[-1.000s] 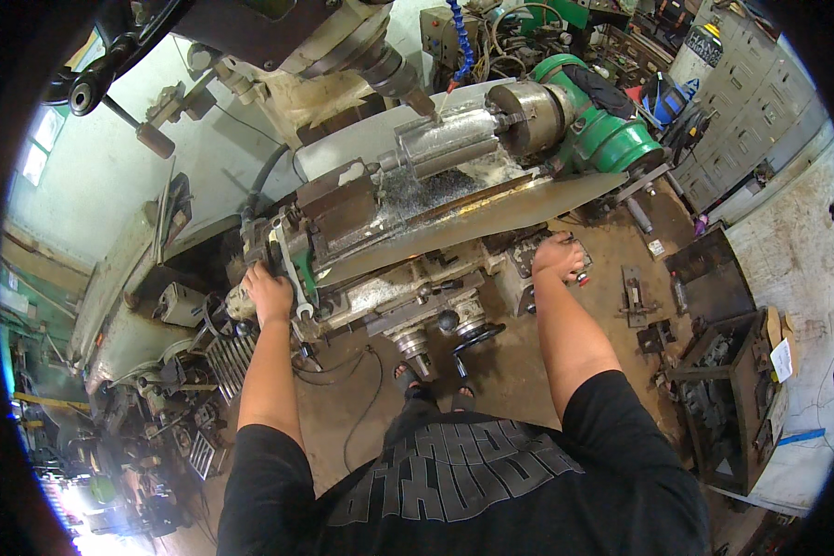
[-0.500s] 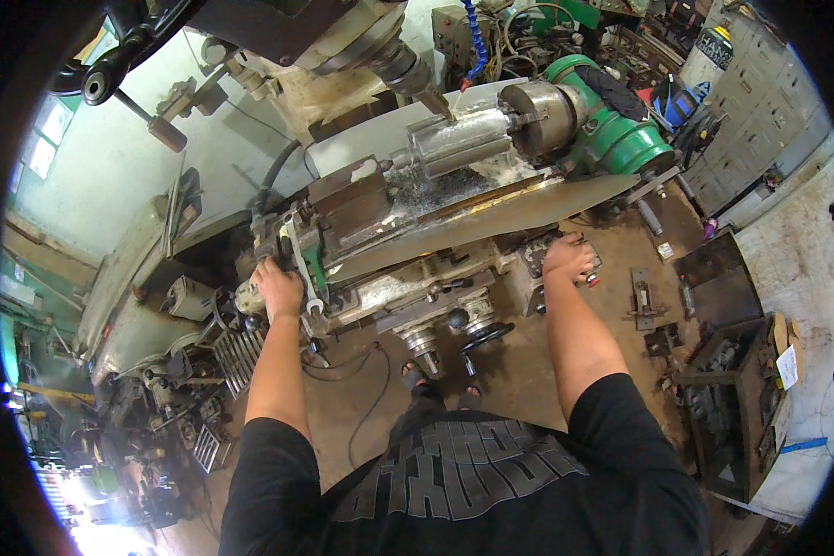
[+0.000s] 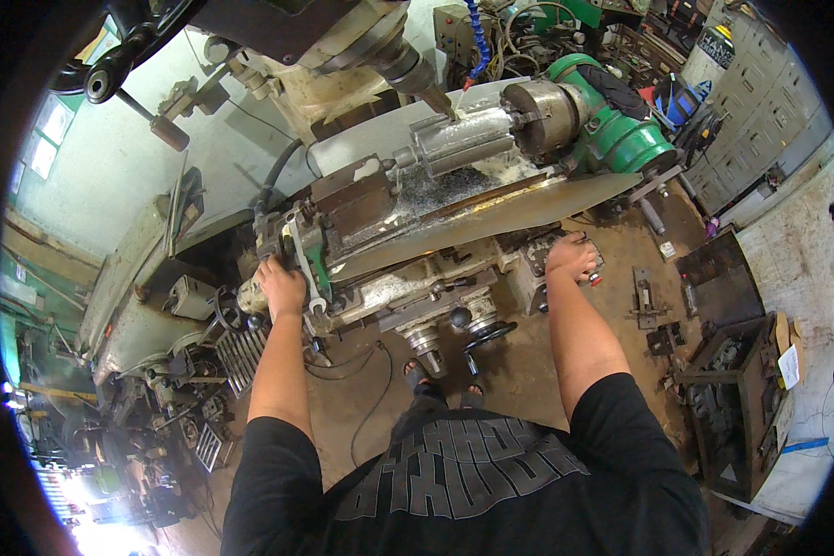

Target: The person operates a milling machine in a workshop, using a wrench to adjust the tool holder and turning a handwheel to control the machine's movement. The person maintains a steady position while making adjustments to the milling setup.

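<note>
My left hand (image 3: 281,285) is curled over the left end of a milling machine's table, beside a round cream-coloured part (image 3: 250,296); what its fingers grip is hidden. A steel open-ended spanner (image 3: 302,259) lies just right of it. My right hand (image 3: 573,257) is closed, like a fist, at a control block (image 3: 536,264) on the machine's front right; what it holds is covered. A red knob (image 3: 596,279) shows beneath it. Beyond both hands, a shiny metal cylinder (image 3: 463,139) sits between a chuck (image 3: 542,119) and a tailstock (image 3: 352,190), with the cutter tip (image 3: 443,105) above it.
Metal chips (image 3: 449,193) lie under the cylinder. A bent sheet guard (image 3: 491,222) runs along the table's front. Below are a crank handwheel (image 3: 486,338) and a cable on the floor (image 3: 371,398). A green dividing head (image 3: 621,139) stands right of the chuck; a metal cabinet (image 3: 737,398) stands at right.
</note>
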`<state>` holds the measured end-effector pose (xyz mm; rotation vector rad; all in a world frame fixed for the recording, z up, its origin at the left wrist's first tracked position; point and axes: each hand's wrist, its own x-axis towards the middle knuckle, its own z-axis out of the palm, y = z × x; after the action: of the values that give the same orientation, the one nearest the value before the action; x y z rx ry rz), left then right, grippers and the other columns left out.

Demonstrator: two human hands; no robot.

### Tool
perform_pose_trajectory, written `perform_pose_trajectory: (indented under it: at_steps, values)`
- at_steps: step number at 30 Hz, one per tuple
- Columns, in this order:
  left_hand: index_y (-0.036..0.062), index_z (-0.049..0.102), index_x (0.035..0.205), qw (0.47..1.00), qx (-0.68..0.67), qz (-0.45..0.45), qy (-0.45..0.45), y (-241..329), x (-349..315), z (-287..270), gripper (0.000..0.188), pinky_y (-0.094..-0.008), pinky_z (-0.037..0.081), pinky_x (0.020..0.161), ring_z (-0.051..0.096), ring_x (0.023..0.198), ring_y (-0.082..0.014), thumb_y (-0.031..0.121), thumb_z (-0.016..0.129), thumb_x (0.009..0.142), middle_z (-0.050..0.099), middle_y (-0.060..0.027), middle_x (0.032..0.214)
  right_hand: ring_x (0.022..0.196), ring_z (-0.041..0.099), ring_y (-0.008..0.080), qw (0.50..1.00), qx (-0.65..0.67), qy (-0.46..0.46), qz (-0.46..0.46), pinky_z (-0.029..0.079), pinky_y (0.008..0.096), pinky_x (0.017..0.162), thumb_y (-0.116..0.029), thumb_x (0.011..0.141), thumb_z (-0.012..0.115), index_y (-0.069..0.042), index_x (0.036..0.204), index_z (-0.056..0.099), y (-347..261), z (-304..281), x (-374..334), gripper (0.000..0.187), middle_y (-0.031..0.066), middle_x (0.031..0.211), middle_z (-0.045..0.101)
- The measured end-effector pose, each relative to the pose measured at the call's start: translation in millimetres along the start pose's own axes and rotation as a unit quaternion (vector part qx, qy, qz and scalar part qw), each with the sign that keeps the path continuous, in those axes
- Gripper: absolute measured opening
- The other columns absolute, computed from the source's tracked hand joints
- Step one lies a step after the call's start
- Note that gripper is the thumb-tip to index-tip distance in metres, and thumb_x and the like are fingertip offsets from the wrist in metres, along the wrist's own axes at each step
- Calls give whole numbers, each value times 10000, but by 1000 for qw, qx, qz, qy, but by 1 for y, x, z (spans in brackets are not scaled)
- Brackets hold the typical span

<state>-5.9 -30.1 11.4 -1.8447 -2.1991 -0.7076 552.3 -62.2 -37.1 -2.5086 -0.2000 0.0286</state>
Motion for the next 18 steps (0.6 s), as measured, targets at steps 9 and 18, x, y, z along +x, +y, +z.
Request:
perform_pose_trajectory:
  at_steps: [9, 18]
  values:
    - [-44, 522, 1286, 1000, -1, 16, 25, -3, -2, 3, 534, -523, 376, 1111, 439, 1277, -448, 80, 644, 780, 530, -242, 1312, 1302, 479, 367, 1000, 11, 12, 6, 343, 595, 1042, -467, 1034, 364, 0, 1256, 606, 1, 4, 1, 571, 196, 1348, 570]
    - [-43, 526, 1287, 1000, -12, 7, 11, -3, 0, 3, 529, -528, 375, 1109, 439, 1271, -449, 72, 631, 781, 530, -244, 1300, 1306, 477, 361, 1000, 4, -4, 7, 333, 591, 1053, -468, 1031, 358, -10, 1256, 617, 1, 4, 2, 572, 193, 1366, 565]
